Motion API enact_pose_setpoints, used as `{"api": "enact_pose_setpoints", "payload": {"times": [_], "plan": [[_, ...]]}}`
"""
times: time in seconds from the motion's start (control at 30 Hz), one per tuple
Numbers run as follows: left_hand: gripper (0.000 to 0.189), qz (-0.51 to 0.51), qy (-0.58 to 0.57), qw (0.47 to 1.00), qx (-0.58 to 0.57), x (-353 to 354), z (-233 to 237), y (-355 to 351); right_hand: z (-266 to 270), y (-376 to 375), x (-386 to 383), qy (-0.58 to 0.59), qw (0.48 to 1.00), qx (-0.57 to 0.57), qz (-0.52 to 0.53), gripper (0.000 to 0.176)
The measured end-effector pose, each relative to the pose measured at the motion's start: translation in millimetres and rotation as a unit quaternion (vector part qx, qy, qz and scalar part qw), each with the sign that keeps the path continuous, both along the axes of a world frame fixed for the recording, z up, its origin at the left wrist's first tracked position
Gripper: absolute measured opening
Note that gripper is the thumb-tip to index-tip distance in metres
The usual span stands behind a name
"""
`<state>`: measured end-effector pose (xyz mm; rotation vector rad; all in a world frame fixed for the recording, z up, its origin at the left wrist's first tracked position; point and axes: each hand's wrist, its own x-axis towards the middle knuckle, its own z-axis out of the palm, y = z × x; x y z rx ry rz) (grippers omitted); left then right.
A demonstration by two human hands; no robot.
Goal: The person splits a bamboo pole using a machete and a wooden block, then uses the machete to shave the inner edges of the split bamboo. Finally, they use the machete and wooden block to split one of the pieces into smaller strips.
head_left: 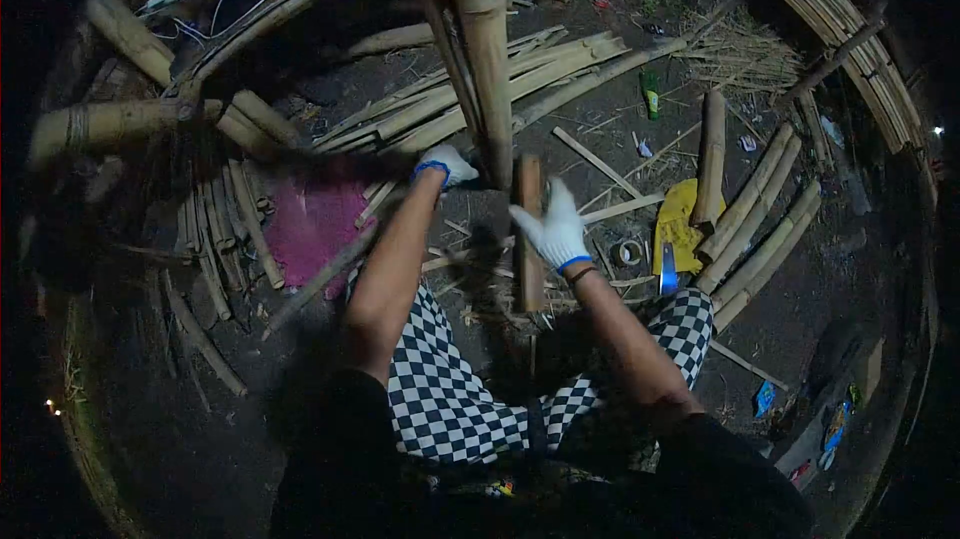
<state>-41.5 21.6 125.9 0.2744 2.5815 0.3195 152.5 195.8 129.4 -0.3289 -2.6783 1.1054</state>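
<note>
Handling bamboo pole and wood block, both hands in close

Step, as I read it: positioning or steadying. The person sits or squats, knees apart, with the work between the knees and the far side. The bamboo pole [485,69] runs from the far edge of view to the center, its lower end between the hands. The wood block [530,279] is just right of that end, long side running near to far; can't tell if it touches the pole.

Left hand [450,167], white glove, blue cuff: beside the pole's lower end, on its left. Fingertips lost in shadow, so can't tell if it's pinching anything.

Right hand [556,231], same glove type: fingers spread, thumb reaching across the block from the right. Not wrapped around it; contact looks likely, pressure can't be judged.

Nearby: split bamboo strips [560,69] on the far side, tape roll [628,253] to the right, blue-handled tool [668,274] by the yellow cloth [678,224], cut bamboo pieces [765,204] further right.

Next move, my call: lifting or shifting the block needs the right fingers closed round it first, with the left hand kept clear of the gap by the pole.
</note>
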Motion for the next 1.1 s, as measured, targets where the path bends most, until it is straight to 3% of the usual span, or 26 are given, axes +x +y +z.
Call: {"api": "enact_pose_setpoints", "payload": {"times": [0.03, 0.13, 0.17, 0.2, 0.23, 0.27, 0.3, 0.33, 0.37, 0.4, 0.43, 0.5, 0.57, 0.6, 0.63, 0.67, 0.7, 0.77, 0.8, 0.83, 0.87, 0.93, 0.97, 1.0, 1.07, 1.1], "plan": [[0.063, 0.013, -0.096, 0.995, 0.021, -6, -7, 3, 27, -2, -16, 0.078, 0.997, 0.024, 0.002, 0.095], [0.058, -0.114, 0.0, 0.939, 0.324, -92, -196, -5, 108, -6, -74, 0.241, 0.97, -0.003, -0.041, 0.106], [0.05, -0.223, 0.251, 0.907, 0.253, -35, -103, 7, 124, -4, -98, 0.316, 0.948, -0.002, -0.03, 0.108], [0.05, -0.223, 0.25, 0.907, 0.254, -12, -68, 12, 142, -6, -113, 0.331, 0.94, 0.051, -0.066, 0.1], [0.048, -0.274, 0.152, 0.943, 0.114, 2, -45, 16, 145, 2, -132, 0.307, 0.951, 0.021, -0.027, 0.09], [0.045, -0.314, 0.051, 0.947, -0.029, 7, -35, 19, 143, 8, -146, 0.283, 0.959, -0.01, 0.012, 0.08], [0.034, -0.528, 0.189, 0.808, -0.183, -38, -126, 11, 139, 11, -149, 0.286, 0.958, -0.006, 0.012, 0.08], [0.036, -0.383, 0.077, 0.915, -0.096, -12, -70, 17, 135, 13, -151, 0.259, 0.965, -0.047, 0.022, 0.073], [0.039, -0.166, -0.043, 0.982, 0.083, 17, -9, 23, 131, 16, -152, 0.229, 0.969, -0.089, 0.032, 0.067], [0.042, 0.02, -0.085, 0.97, 0.225, 48, 54, 29, 128, 19, -153, 0.229, 0.969, -0.086, 0.034, 0.067], [0.059, -0.095, 0.089, 0.974, 0.186, 33, 66, 22, 128, 21, -155, 0.239, 0.967, -0.085, 0.037, 0.064], [0.093, 0.081, 0.246, 0.929, 0.264, 22, 124, 19, 136, 24, -151, 0.216, 0.973, -0.079, 0.036, 0.061], [0.104, 0.053, 0.177, 0.75, 0.635, 50, 215, 17, 134, 24, -153, 0.225, 0.971, -0.075, 0.035, 0.061], [0.1, 0.06, 0.525, 0.75, 0.397, 10, 216, 19, 132, 24, -154, 0.228, 0.97, -0.066, 0.041, 0.061], [0.083, -0.001, 0.497, 0.755, 0.428, 16, 254, 23, 129, 23, -156, 0.218, 0.971, -0.088, 0.048, 0.062], [0.057, -0.025, 0.367, 0.845, 0.388, 37, 298, 28, 124, 21, -154, 0.212, 0.972, -0.089, 0.05, 0.062], [0.039, 0.009, 0.363, 0.851, 0.379, 31, 309, 44, 119, 17, -150, 0.228, 0.967, -0.104, 0.046, 0.063], [0.034, 0.043, 0.364, 0.856, 0.365, 4, 312, 60, 119, 7, -126, 0.254, 0.956, -0.146, 0.029, 0.068], [0.034, -0.027, 0.318, 0.851, 0.416, -5, 304, 65, 75, 6, -142, 0.296, 0.948, -0.11, -0.035, 0.071], [0.038, -0.099, 0.27, 0.839, 0.462, -21, 294, 71, 105, -14, -93, 0.211, 0.961, -0.15, -0.097, 0.074], [0.038, -0.104, 0.274, 0.838, 0.461, -56, 280, 77, 56, -18, -104, 0.243, 0.945, -0.194, -0.101, 0.078], [0.041, -0.304, 0.055, 0.708, 0.635, -132, 246, 87, -5, -29, -100, -0.009, 0.985, -0.111, -0.132, 0.089], [0.037, -0.268, 0.135, 0.709, 0.638, -101, 252, 98, -10, -34, -96, -0.12, 0.978, -0.148, -0.087, 0.098], [0.037, -0.268, 0.13, 0.71, 0.638, -79, 262, 96, -37, -41, -107, -0.146, 0.978, -0.117, -0.092, 0.093], [0.036, -0.188, 0.276, 0.795, 0.507, -59, 274, 93, -48, -47, -117, -0.121, 0.974, -0.162, -0.098, 0.08], [0.034, -0.184, 0.419, 0.801, 0.386, -67, 274, 92, -52, -46, -126, -0.121, 0.974, -0.163, -0.099, 0.08]]}}
